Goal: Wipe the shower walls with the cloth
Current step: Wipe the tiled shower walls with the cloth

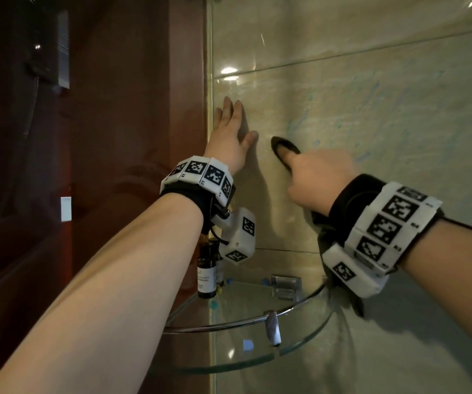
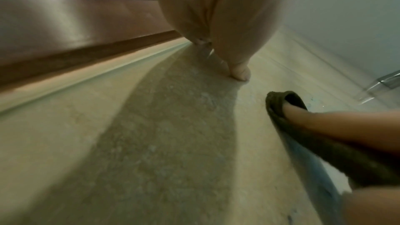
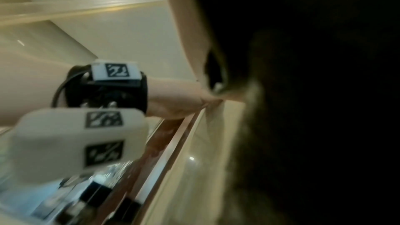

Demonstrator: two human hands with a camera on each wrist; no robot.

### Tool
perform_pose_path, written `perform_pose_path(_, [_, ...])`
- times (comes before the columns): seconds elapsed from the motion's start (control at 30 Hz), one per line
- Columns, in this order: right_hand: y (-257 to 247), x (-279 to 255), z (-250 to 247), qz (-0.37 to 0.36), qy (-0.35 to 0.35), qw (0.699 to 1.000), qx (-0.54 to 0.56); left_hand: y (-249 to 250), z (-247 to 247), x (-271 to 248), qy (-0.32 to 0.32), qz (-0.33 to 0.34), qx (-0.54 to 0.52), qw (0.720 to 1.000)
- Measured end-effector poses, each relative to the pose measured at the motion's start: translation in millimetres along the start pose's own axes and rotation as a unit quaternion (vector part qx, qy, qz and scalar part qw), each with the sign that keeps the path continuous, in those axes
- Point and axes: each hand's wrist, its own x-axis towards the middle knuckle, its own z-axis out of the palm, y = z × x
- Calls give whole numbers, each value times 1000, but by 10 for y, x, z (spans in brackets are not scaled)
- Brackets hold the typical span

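The beige tiled shower wall carries faint blue smears. My left hand lies flat on it by the corner, fingers straight, holding nothing; the left wrist view shows its palm and a fingertip on the tile. Just to its right, my right hand holds a dark cloth against the wall, thumb lying along it. In the left wrist view the cloth folds over that thumb. The cloth fills the right wrist view. My other right fingers are hidden.
A glass corner shelf with a chrome rail sits below both hands. A dark bottle stands on it in the corner. A reddish wooden panel meets the tile at the left edge.
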Motion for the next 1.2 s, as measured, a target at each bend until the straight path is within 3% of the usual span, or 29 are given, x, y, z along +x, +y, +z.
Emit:
perform_pose_path(0.17, [-135, -235, 237, -93, -56, 993, -54, -16, 4, 11, -1, 2, 5, 1000])
perform_pose_path(0.37, [28, -113, 126, -5, -17, 1000, 4, -14, 21, 10, 10, 7, 16, 1000])
perform_pose_path(0.6, [-220, -75, 143, -63, -46, 997, -4, -12, -5, 12, 21, 11, 44, 999])
perform_pose_path(0.83, [244, 126, -141, 92, 41, 992, 77, -36, 10, 19, 32, 20, 57, 998])
perform_pose_path(0.9, [107, 105, -95, 82, 31, 992, 89, -34, 17, 19, 32, 20, 60, 997])
perform_pose_path(1.03, [-247, 45, 86, -11, -39, 997, 65, -19, 11, 16, 30, 13, 56, 998])
perform_pose_path(1.2, [175, 93, -113, 62, 20, 991, 115, -10, 3, -4, 27, 19, 73, 997])
